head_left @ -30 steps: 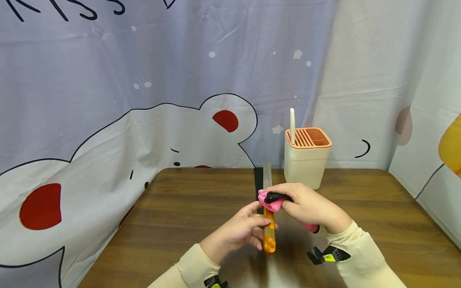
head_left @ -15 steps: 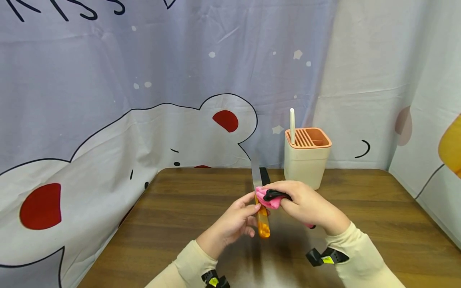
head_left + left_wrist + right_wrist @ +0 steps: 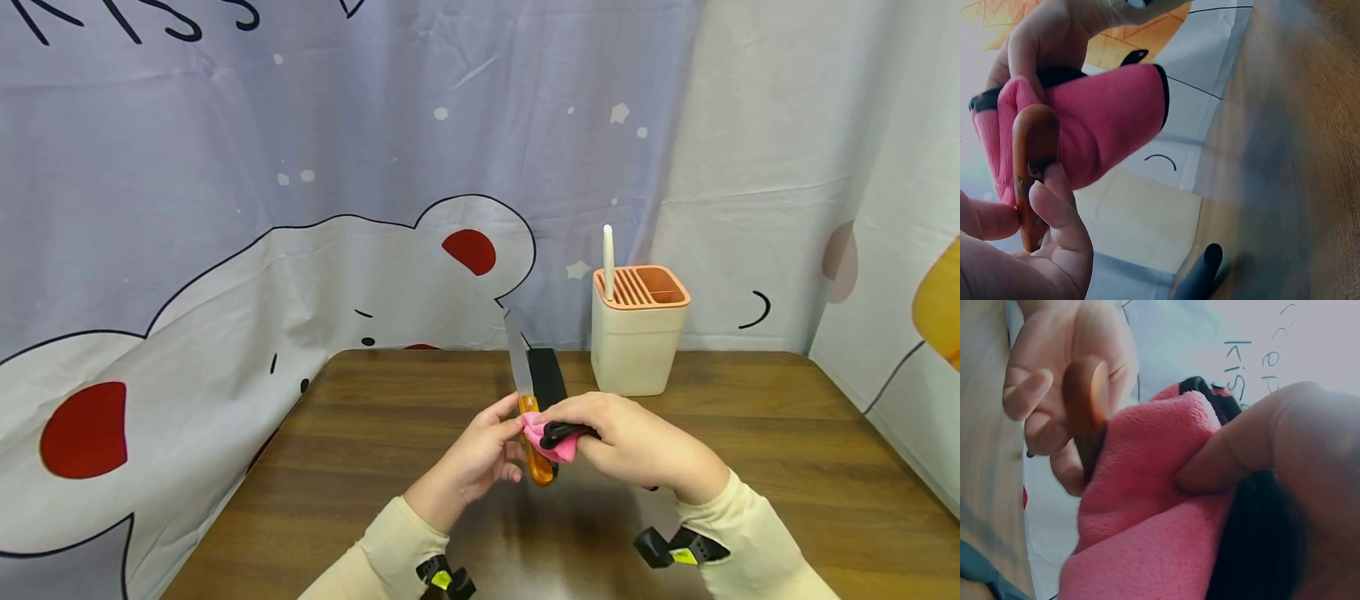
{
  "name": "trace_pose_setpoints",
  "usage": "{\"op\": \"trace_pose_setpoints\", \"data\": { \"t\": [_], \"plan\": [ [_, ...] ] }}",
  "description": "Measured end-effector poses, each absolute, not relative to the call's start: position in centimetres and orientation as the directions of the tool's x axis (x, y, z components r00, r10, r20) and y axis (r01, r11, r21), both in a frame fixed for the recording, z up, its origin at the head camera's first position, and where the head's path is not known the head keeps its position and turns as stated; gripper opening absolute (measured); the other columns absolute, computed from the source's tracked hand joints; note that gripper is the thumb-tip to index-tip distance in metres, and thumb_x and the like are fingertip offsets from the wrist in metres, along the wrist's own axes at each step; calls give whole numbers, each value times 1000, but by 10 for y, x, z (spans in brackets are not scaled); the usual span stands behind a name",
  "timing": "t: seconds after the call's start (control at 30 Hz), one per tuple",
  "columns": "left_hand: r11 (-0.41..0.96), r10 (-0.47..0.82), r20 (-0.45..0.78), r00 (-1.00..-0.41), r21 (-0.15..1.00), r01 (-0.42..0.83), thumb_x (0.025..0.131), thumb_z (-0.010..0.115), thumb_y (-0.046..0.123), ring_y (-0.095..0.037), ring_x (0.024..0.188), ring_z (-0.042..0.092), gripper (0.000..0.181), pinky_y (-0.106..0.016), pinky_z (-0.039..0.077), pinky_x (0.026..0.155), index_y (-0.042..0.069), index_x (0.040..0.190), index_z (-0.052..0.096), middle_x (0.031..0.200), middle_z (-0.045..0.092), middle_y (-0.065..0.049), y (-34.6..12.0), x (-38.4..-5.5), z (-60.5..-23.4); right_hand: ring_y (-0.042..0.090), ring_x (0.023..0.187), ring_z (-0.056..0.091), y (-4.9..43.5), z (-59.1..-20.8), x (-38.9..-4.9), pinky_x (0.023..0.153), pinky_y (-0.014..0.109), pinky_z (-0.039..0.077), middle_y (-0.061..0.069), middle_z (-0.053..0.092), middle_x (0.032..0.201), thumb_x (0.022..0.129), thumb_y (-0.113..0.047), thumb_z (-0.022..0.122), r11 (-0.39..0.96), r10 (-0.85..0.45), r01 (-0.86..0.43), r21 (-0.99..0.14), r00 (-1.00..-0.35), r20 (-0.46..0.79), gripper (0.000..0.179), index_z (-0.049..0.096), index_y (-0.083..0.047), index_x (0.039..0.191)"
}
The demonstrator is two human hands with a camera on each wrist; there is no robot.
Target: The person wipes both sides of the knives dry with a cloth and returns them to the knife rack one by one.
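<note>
My left hand (image 3: 480, 454) pinches a knife (image 3: 519, 354) by its amber handle (image 3: 1036, 144), between thumb and fingers. Its grey blade points away toward the curtain and is lifted off the table. In my right hand (image 3: 637, 442) is a bunched pink cloth (image 3: 1147, 469) with black edging, pressed against the handle. Part of the handle is covered by the cloth in the head view. Behind the knife, a long flat black thing (image 3: 547, 379) lies on the table, its near part hidden by the hands; a dark rounded end (image 3: 1200, 275) shows in the left wrist view.
A cream holder (image 3: 637, 350) with an orange slotted top stands at the back right of the wooden table (image 3: 375, 417). A white handle (image 3: 608, 262) sticks up from its slots. A printed curtain (image 3: 337, 125) hangs behind the table's far edge.
The knife and left hand have shifted left, with the blade tip swinging left and up. The cloth has slid from the blade's base down onto the handle. More of the black thing shows.
</note>
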State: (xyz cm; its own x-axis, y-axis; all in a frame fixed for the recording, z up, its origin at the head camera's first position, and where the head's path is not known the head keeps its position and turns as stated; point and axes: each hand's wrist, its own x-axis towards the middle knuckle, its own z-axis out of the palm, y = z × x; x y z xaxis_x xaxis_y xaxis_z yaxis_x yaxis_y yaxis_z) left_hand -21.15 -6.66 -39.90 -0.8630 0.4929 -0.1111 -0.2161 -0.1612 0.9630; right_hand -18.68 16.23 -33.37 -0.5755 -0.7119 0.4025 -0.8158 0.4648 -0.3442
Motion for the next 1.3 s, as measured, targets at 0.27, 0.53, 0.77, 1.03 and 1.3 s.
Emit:
{"op": "trace_pose_setpoints", "data": {
  "t": [0.27,0.53,0.77,1.03,1.3],
  "plan": [
    [-170,477,-108,-872,962,-212,109,44,17,-6,61,62,54,-18,52,47,15,161,30,94,68,5,-69,-214,-400,-1,98,65,161,-326,-176,91,27,58,-15,73,111,84,7,59,412,-775,-831,-374,-535,336,52,74,-22,125],
    [-158,482,-105,-870,966,-204,110,43,18,-7,64,65,54,-17,53,48,13,162,27,104,73,3,-70,-217,-403,-1,93,64,165,-323,-174,87,22,57,-14,72,106,83,10,57,301,-814,-847,-437,-468,345,52,74,-22,120],
    [-148,477,-110,-872,968,-203,109,46,19,-8,61,59,56,-17,50,46,17,162,29,92,63,5,-67,-214,-402,3,99,68,169,-324,-185,91,22,56,-9,75,115,85,9,56,310,-699,-849,-427,-508,503,51,72,-21,122],
    [-125,542,-79,-837,977,-173,110,45,21,-9,64,61,55,-19,50,47,16,162,30,100,70,6,-64,-207,-399,15,109,71,161,-340,-202,93,39,59,-4,75,121,86,8,59,507,-532,-785,-357,-610,586,50,73,-18,126],
    [-138,535,-84,-840,973,-185,109,45,19,-7,62,62,53,-19,51,47,18,161,34,93,71,8,-64,-205,-396,13,108,71,156,-344,-201,92,40,59,-7,75,122,84,7,60,533,-575,-783,-321,-614,541,55,72,-20,130]
  ]
}}
